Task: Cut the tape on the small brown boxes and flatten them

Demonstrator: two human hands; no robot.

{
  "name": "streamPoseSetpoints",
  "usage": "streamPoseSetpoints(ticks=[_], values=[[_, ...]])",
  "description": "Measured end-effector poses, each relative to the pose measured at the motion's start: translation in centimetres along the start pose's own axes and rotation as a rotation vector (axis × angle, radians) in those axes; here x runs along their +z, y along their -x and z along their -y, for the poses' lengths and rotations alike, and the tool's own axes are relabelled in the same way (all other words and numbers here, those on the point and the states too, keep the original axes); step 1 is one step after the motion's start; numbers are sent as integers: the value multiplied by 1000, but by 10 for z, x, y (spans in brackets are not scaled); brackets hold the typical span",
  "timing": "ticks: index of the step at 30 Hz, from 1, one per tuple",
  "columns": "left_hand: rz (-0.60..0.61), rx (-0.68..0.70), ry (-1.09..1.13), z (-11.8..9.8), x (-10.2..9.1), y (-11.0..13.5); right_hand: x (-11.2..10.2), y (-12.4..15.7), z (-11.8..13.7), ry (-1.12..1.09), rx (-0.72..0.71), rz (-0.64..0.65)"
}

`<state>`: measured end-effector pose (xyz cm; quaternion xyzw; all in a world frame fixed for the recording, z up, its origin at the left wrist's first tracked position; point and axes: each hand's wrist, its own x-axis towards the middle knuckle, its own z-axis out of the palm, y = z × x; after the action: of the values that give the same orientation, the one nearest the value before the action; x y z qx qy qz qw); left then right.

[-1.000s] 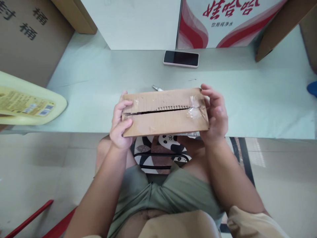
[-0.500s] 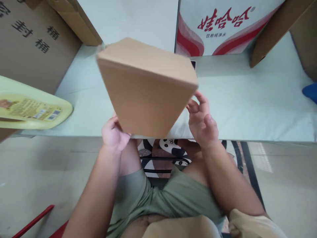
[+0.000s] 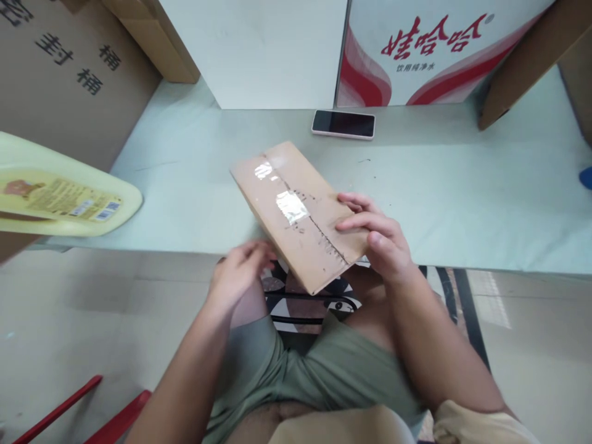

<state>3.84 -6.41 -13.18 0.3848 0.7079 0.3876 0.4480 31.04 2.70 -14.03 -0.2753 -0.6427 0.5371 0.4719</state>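
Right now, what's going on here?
A person is handling a cardboard box at the table's near edge. The right hand has its fingers on the box's top face; the left hand is by its lower-left side, contact unclear. Clear tape crosses part of the seam. A phone lies beyond the box.

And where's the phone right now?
In the head view, the phone lies on the pale green cloth, upper middle and slightly right of centre, beyond the small cardboard box touched by the right hand and just before the red-and-white carton.
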Motion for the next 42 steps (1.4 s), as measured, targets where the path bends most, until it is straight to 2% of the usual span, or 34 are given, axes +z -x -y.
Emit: streamPoseSetpoints(ticks=[2, 3, 5, 7, 9, 11, 12, 15, 17, 19, 21, 24, 27, 30, 33, 38, 42], values=[[-390, 326, 112, -3, -7, -11, 4, -1, 3, -19, -12, 77], [-485, 488, 134, -7, -9, -18, 5, -1, 4, -19, -12, 113], [-452, 680, 71, -16, -9, -33, 7, -2, 2, -12, -2, 163], [-294, 753, -36, -22, -5, -47, 7, -6, -4, -31, 23, 116], [-265, 791, -11, -23, 2, -57, 4, -14, -17, 3, 70, -48], [-318, 827, 89, -20, 9, -60, 1, -24, -33, 207, 122, -207], [-348, 841, 134, -17, 12, -61, 0, -29, -41, 363, 145, -233], [-389, 852, 186, -13, 15, -59, 2, -40, -58, 798, 211, -108], [-383, 828, 190, -14, 15, -58, 7, -43, -61, 945, 251, -27], [-366, 794, 188, -16, 16, -58, 11, -44, -59, 1000, 279, -14], [-343, 772, 180, -18, 18, -59, 12, -46, -53, 961, 327, -45], [-329, 795, 167, -18, 21, -62, 7, -48, -44, 765, 409, -165], [-347, 829, 183, -18, 25, -65, -1, -46, -38, 495, 385, -318], [-350, 813, 207, -17, 28, -67, -9, -40, -26, 179, 259, -411], [-342, 807, 219, -18, 31, -68, -12, -40, 1, 17, 77, -431], [-323, 837, 218, -20, 35, -67, 4, -59, 64, 41, -91, -325], [-317, 927, 180, -20, 40, -68, 28, -65, 86, 109, -252, -385]])
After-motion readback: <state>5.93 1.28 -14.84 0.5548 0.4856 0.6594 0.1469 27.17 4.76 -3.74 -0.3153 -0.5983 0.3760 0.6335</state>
